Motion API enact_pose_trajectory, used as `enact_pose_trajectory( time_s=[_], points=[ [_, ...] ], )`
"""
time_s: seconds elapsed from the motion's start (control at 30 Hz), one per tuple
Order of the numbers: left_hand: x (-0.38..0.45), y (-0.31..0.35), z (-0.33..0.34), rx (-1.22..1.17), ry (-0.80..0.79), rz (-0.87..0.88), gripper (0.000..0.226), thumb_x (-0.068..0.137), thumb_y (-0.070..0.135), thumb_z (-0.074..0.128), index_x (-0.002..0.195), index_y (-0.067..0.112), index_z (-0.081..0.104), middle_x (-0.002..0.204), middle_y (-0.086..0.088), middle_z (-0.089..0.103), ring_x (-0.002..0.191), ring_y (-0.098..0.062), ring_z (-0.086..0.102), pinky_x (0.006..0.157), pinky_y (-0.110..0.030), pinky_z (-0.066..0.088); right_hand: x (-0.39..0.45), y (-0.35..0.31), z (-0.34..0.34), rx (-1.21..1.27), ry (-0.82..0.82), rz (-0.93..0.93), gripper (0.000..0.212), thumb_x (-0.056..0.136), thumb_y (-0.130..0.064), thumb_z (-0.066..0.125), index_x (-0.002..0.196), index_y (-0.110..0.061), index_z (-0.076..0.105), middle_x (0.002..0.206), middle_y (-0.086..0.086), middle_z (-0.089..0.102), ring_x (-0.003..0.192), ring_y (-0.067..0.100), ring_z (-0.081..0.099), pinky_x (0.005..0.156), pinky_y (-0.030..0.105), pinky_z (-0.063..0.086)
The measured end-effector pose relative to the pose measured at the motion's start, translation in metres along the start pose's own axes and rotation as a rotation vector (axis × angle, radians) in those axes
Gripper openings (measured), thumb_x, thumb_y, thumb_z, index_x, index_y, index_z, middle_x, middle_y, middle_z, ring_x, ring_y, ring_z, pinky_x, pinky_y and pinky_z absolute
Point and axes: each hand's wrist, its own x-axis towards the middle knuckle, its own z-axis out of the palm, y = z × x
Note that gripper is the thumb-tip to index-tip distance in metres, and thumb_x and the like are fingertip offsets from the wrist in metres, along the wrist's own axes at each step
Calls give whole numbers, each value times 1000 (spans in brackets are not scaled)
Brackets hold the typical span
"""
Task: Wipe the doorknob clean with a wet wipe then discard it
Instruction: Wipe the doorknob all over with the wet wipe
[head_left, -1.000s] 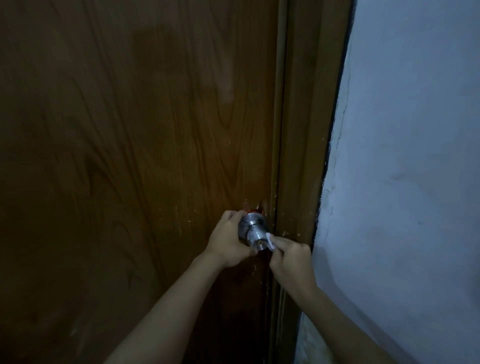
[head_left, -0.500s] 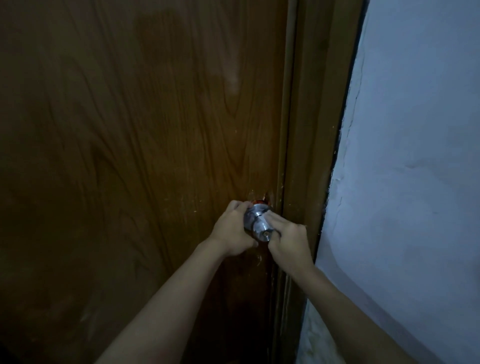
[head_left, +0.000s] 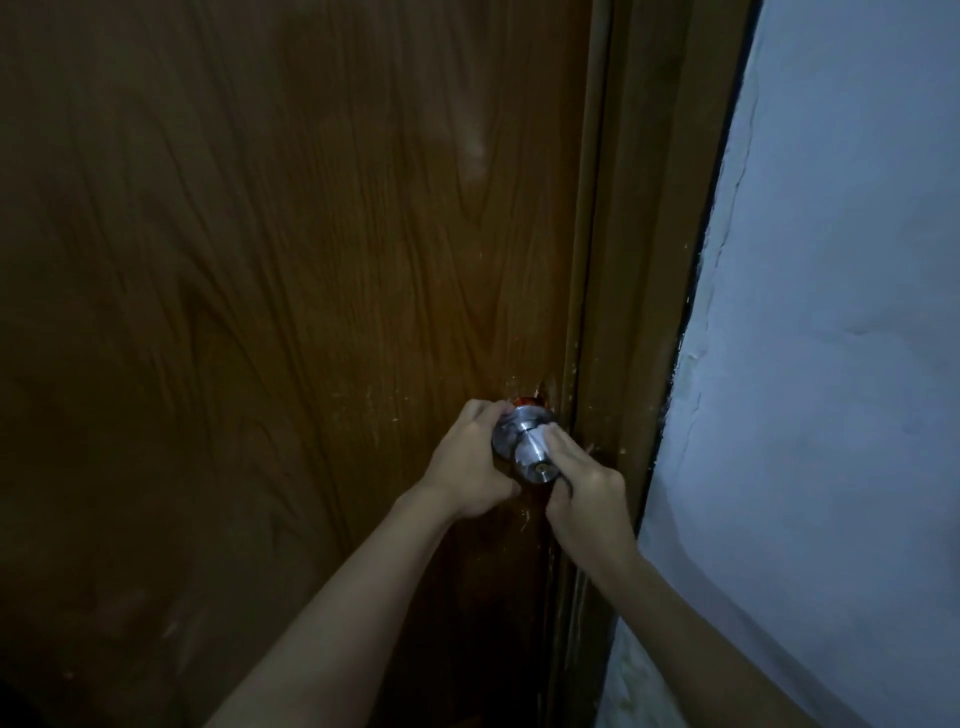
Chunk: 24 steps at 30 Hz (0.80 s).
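A round silver doorknob (head_left: 532, 457) with a keyhole in its face sticks out of the brown wooden door (head_left: 291, 312) near its right edge. My left hand (head_left: 470, 462) grips the knob's base plate from the left. My right hand (head_left: 584, 493) presses against the knob's right side with its fingers curled. A small patch of the white wet wipe (head_left: 543, 430) shows under those fingertips, at the knob's neck. The rest of the wipe is hidden in the hand.
The brown door frame (head_left: 639, 312) runs down just right of the knob. A pale, cracked plaster wall (head_left: 831, 364) fills the right side. The scene is dim.
My right hand has moved from the knob's front tip up onto its right side and neck, so less of the wipe shows. My left hand has kept its hold.
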Motion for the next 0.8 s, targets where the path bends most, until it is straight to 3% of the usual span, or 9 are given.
enact_pose_trajectory(
  time_s=[0.1,0.2,0.27,0.4,0.53,0.67,0.8],
  points=[
    [-1,-3,2,-23,4,5,90,64,5,77,140,14,30,136,0,34,126,-17,38,94,-17,31,-11,5,6,-4,78,78,47,79,14,52,125,4,51,109,23,67,92,29,68,82,10,41],
    [-1,-4,2,-30,11,25,88,63,5,77,139,12,32,134,-2,36,124,-18,40,94,-18,32,-7,4,15,-39,108,35,50,77,17,55,125,7,49,122,25,59,110,32,60,91,23,43],
    [-1,-5,2,-26,10,29,87,63,6,77,138,11,33,134,-3,36,124,-19,40,95,-19,34,-11,5,21,-71,109,-42,53,74,18,57,125,8,47,128,26,53,120,32,47,97,28,36],
    [0,-5,2,-29,-2,25,88,63,3,76,139,10,32,135,-4,35,124,-20,40,95,-20,35,-27,18,19,-132,103,-140,44,83,-2,47,126,7,47,128,27,53,118,33,49,92,31,41],
    [0,-4,2,-21,2,16,88,63,2,75,139,10,32,136,-5,35,124,-20,41,96,-21,36,-14,7,20,-98,94,-14,51,77,14,57,126,6,47,128,26,54,117,36,53,93,39,38],
    [-1,-3,2,-27,-1,1,86,64,1,75,138,12,32,137,-4,34,124,-21,41,95,-23,39,-22,3,23,-146,105,-163,46,80,5,44,126,4,48,131,24,52,124,33,44,96,31,37],
    [0,-1,1,-26,4,-2,85,64,1,74,138,12,33,136,-3,35,123,-20,40,94,-21,36,-16,1,15,0,130,90,49,81,13,51,129,5,45,126,25,56,113,34,58,94,34,47]
  ],
)
